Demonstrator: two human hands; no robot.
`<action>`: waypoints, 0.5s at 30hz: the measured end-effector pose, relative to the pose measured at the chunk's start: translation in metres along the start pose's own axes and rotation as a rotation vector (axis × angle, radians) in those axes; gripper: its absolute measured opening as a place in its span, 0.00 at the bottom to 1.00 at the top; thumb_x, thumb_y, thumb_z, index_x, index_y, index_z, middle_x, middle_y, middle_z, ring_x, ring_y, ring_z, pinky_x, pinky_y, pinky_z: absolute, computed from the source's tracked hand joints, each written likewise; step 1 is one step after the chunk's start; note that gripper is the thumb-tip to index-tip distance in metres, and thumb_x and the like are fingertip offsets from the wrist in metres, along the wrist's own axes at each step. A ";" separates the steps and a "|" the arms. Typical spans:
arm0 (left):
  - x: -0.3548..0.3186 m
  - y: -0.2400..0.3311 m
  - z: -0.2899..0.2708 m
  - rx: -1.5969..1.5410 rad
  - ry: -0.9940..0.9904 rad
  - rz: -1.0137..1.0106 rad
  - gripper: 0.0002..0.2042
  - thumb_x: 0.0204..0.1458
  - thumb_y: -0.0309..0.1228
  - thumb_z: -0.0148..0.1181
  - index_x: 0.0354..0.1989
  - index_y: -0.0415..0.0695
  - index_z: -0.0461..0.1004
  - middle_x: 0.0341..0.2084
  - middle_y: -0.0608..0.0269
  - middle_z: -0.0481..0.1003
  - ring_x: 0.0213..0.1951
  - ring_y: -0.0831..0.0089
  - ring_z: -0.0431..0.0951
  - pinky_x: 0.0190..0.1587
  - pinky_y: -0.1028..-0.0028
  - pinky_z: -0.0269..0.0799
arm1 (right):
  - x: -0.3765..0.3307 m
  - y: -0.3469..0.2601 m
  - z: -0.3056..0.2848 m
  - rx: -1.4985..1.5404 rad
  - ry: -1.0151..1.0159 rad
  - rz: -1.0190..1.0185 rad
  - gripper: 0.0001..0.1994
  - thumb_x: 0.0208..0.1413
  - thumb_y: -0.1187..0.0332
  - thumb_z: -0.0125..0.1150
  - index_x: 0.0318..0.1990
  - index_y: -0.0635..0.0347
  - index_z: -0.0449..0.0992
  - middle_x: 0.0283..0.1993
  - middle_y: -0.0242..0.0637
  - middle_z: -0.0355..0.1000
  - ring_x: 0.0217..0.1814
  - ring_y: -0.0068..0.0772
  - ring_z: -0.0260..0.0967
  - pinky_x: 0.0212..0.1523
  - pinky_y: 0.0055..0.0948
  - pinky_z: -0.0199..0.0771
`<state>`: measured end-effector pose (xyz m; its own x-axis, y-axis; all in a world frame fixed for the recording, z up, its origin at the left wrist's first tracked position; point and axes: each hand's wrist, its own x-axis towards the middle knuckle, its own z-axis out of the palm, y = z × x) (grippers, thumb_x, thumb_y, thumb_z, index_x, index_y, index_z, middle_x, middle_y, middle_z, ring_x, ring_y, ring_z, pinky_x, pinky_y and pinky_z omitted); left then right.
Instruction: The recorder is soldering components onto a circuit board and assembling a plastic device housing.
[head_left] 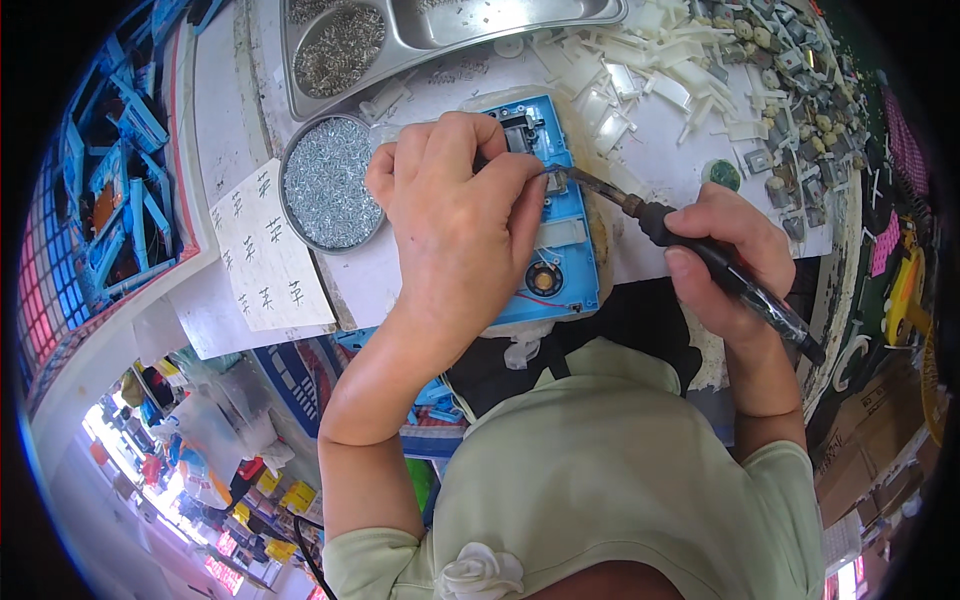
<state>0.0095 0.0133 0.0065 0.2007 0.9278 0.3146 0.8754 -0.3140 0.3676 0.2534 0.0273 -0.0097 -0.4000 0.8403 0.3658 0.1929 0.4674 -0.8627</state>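
A blue plastic casing (585, 285) with small parts fitted inside lies in front of me, a round dark part with a copper-coloured centre (545, 279) in its lower half. My left hand (450, 205) is bent over the casing's left side, fingers drawn together; what they pinch is hidden. In my right hand (735, 255) is a soldering iron (705, 258), gripped by its black handle. Its metal tip points left and reaches the casing's right inner side, close to my left fingertips.
A round dish of small screws (335, 185) stands left, beside a sheet with handwriting (268, 255). Behind is a metal tray (410, 50) holding small springs. White plastic pieces (670, 90) and grey metal parts (790, 160) are heaped right. Blue casings (130, 200) fill a far-left bin.
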 end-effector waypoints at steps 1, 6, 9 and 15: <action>0.000 0.000 -0.001 -0.002 -0.002 0.003 0.07 0.41 0.27 0.72 0.31 0.48 0.82 0.33 0.67 0.69 0.40 0.67 0.70 0.49 0.65 0.57 | 0.001 -0.001 0.000 -0.004 -0.007 -0.008 0.12 0.50 0.72 0.71 0.42 0.60 0.79 0.23 0.33 0.69 0.21 0.28 0.64 0.23 0.26 0.61; 0.000 0.000 -0.002 -0.004 -0.006 0.001 0.08 0.41 0.26 0.72 0.31 0.47 0.82 0.33 0.67 0.70 0.39 0.66 0.70 0.49 0.65 0.57 | 0.002 -0.002 0.000 -0.021 -0.021 -0.023 0.11 0.50 0.71 0.71 0.41 0.60 0.78 0.23 0.33 0.69 0.21 0.29 0.64 0.23 0.27 0.61; 0.000 0.000 -0.002 -0.002 -0.006 -0.001 0.08 0.41 0.26 0.72 0.31 0.47 0.82 0.33 0.67 0.70 0.39 0.66 0.70 0.49 0.65 0.57 | -0.001 0.001 0.001 -0.016 -0.012 -0.022 0.11 0.50 0.72 0.71 0.42 0.60 0.78 0.23 0.33 0.69 0.21 0.30 0.64 0.24 0.27 0.61; 0.000 0.000 -0.002 -0.002 -0.005 0.001 0.08 0.41 0.26 0.72 0.31 0.47 0.82 0.33 0.67 0.70 0.40 0.67 0.70 0.49 0.65 0.57 | -0.008 0.003 0.003 0.040 0.004 0.015 0.11 0.51 0.73 0.71 0.41 0.61 0.78 0.25 0.33 0.70 0.22 0.28 0.63 0.25 0.26 0.61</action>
<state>0.0089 0.0125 0.0083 0.2032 0.9286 0.3106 0.8745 -0.3148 0.3689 0.2539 0.0212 -0.0161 -0.3936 0.8483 0.3542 0.1629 0.4436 -0.8813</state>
